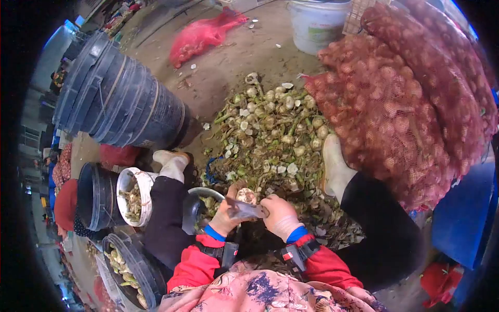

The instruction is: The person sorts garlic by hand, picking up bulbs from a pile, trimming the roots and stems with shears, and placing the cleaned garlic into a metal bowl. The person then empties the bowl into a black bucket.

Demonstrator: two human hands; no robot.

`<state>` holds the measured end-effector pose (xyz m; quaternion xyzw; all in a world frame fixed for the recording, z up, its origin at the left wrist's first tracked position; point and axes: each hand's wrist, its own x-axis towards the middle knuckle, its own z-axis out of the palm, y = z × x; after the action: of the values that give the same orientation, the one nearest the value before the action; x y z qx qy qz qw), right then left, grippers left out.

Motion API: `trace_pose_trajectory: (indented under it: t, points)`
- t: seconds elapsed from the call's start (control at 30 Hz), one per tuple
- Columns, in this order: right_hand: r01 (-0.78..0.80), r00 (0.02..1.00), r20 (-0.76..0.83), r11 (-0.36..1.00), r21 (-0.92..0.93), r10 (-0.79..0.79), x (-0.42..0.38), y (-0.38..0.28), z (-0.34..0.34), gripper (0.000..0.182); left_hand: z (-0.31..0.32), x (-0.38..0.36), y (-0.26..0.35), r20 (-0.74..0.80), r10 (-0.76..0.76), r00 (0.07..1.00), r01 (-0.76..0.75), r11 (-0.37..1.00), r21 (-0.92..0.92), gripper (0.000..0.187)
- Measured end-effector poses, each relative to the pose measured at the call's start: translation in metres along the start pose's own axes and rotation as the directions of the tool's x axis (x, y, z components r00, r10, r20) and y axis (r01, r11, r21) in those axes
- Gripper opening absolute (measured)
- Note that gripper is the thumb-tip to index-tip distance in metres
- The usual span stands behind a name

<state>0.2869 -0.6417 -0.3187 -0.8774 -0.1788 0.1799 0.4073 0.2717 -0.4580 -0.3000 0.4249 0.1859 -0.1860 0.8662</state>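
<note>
My left hand (224,217) is closed around a pale garlic bulb (246,196) with reddish-brown patches. In my right hand (280,214) is a knife; its broad grey blade (243,210) points left, just below the bulb and close against my left fingers. The knife's handle is mostly hidden in my right fist. Both hands are over a heap of trimmings between my legs. Beyond them lies a pile of garlic bulbs (288,117) mixed with green stems and peelings. A metal basin (195,196) sits beside my left hand, partly covered by it.
Stacked dark buckets (119,96) lean at the left. A white bucket (150,187) of scraps and a black bucket (150,270) of bulbs stand by my left leg. Full red mesh sacks (390,109) line the right, near a whitish pail (318,26). A pink mesh bag (205,36) lies ahead.
</note>
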Motion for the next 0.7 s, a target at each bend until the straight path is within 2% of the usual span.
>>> trace_pose_trajectory:
  t: [0.03,0.07,0.13,0.2,0.23,0.27,0.33,0.37,0.4,0.47,0.5,0.53,0.57,0.6,0.63,0.67,0.7]
  points:
    - [-0.024,0.999,0.029,0.999,-0.046,0.026,-0.003,-0.012,-0.003,0.012,0.000,-0.006,0.000,0.020,0.129,0.991,-0.128,0.922,0.366,0.077]
    - [-0.025,0.999,0.027,0.999,-0.045,0.026,-0.005,-0.014,-0.001,0.012,0.000,-0.012,0.001,0.087,0.239,0.967,-0.234,0.699,0.676,0.073]
    - [-0.011,0.996,0.085,0.991,-0.133,0.023,-0.009,-0.015,0.004,0.014,0.005,-0.020,-0.002,0.032,0.258,0.966,-0.197,0.648,0.735,0.069]
    - [-0.022,0.997,0.074,0.990,-0.138,0.033,-0.010,-0.008,0.015,0.015,0.010,-0.027,-0.004,0.027,0.347,0.937,-0.205,0.489,0.848,0.065]
    - [-0.033,0.997,0.065,0.989,-0.141,0.043,-0.010,-0.006,0.016,0.017,0.020,-0.037,-0.001,-0.021,0.305,0.952,-0.188,0.639,0.746,0.064]
    - [-0.033,0.997,0.062,0.989,-0.144,0.042,-0.011,-0.005,0.018,0.017,0.020,-0.039,-0.004,-0.017,0.307,0.952,-0.192,0.638,0.745,0.064]
    - [-0.023,0.998,0.058,0.987,-0.159,0.033,-0.014,-0.002,0.019,0.021,0.019,-0.044,-0.011,-0.058,0.276,0.959,-0.196,0.798,0.570,0.066]
    - [-0.159,0.987,0.005,0.986,-0.052,0.160,-0.011,0.025,0.036,0.022,0.009,-0.043,-0.021,0.033,0.330,0.943,-0.304,0.821,0.483,0.070]
    - [-0.286,0.957,-0.028,0.956,0.066,0.288,-0.012,0.055,0.049,0.024,0.016,-0.051,-0.014,-0.019,0.286,0.958,-0.197,0.703,0.683,0.080]
    - [-0.574,0.819,0.034,0.816,0.073,0.573,-0.022,0.073,0.003,0.025,0.046,-0.075,0.001,0.091,0.387,0.918,-0.341,0.651,0.678,0.088]
    - [-0.552,0.834,0.042,0.831,0.073,0.550,-0.013,0.071,0.014,0.025,0.041,-0.072,-0.003,-0.027,0.371,0.928,-0.306,0.803,0.511,0.092]
    - [-0.510,0.835,-0.147,0.846,0.154,0.530,-0.006,0.077,0.026,0.022,0.026,-0.065,-0.005,-0.045,0.411,0.911,-0.338,0.804,0.488,0.090]
    - [-0.459,0.791,-0.337,0.859,0.225,0.511,-0.001,0.071,0.021,0.020,0.012,-0.056,-0.003,-0.049,0.407,0.912,-0.351,0.837,0.419,0.088]
    - [-0.368,0.832,-0.353,0.902,0.227,0.429,-0.003,0.061,0.024,0.019,-0.001,-0.050,-0.005,-0.050,0.392,0.918,-0.352,0.869,0.348,0.087]
    - [-0.284,0.861,-0.319,0.894,0.345,0.397,-0.005,0.047,0.024,0.018,-0.003,-0.046,-0.005,-0.111,0.439,0.891,-0.401,0.878,0.260,0.084]
    - [-0.200,0.887,-0.291,0.865,0.460,0.359,-0.009,0.036,0.023,0.016,-0.003,-0.044,0.003,-0.052,0.509,0.859,-0.475,0.832,0.289,0.071]
    - [-0.095,0.917,-0.315,0.900,0.424,0.246,-0.014,0.024,0.021,0.020,-0.017,-0.043,0.003,-0.137,0.490,0.861,-0.419,0.835,0.358,0.062]
